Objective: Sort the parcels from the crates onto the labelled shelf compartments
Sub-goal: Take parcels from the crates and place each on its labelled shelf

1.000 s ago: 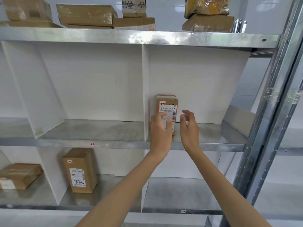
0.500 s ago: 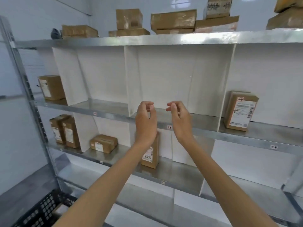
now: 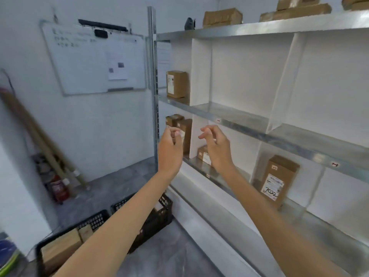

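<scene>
Parcels [image 3: 61, 248] are lying in the nearer black crate [image 3: 93, 217] on the floor at lower left. A second crate [image 3: 161, 214] is standing just beside it, partly hidden by the left forearm, and what it is holding cannot be made out.

Other parcels are already sitting on the shelf [image 3: 249, 127]. One upright box [image 3: 176, 84] is standing in the far-left compartment of the middle level, with a pair of boxes [image 3: 186, 128] in the compartment below it. One compartment along, a small box [image 3: 202, 154] is partly hidden by the right hand. A taller box with a handwritten mark on its label [image 3: 277, 180] is standing in the next compartment to the right. More boxes [image 3: 222, 17] are resting on the top level, and small tags [image 3: 218, 120] are showing on the front edges.

The left hand [image 3: 170, 150] and right hand [image 3: 216, 148] are hanging raised in front of the shelf, side by side but apart. Their fingers are loosely curled and gripping nothing.

With both hands empty, this is probably the gap between one placing and the next pick. The next move is calling for a reach down to the crate and a firm hold on one parcel. Its label then needs reading against the tags before a compartment is chosen.

A whiteboard [image 3: 89, 60] is hanging on the wall to the left.
</scene>
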